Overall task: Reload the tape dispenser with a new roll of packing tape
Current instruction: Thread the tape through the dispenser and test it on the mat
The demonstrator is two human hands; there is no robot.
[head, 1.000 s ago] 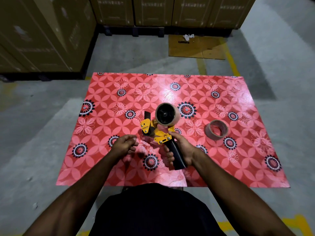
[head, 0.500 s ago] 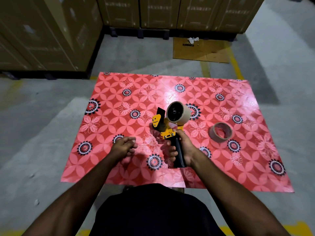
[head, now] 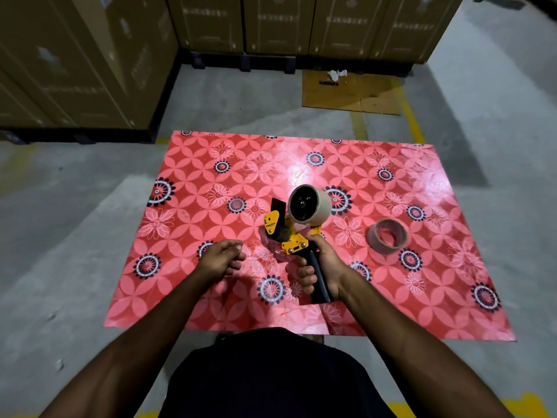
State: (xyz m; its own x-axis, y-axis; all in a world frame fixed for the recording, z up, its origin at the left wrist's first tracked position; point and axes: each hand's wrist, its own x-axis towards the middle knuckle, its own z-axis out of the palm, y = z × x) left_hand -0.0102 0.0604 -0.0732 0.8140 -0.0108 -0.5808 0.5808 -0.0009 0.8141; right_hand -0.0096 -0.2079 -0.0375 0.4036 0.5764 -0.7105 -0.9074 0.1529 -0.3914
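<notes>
Dispenser [head: 294,236] handle gripped in right hand [head: 324,267], roll [head: 309,208] mounted beyond its fingers; left hand [head: 220,259] empty, fingers loosely curled; core [head: 387,236] lies right.

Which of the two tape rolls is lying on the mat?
The roll right of the dispenser lies loose on the mat. The other roll sits on the dispenser.

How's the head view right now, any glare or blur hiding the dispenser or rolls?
Head view: glare patch on the mat just beyond the dispenser, not covering it; mounted roll and spare roll readable, slightly soft; room dim, boxes blurred; wide-angle bends the edges; hands cast soft shadows on the mat.
</notes>
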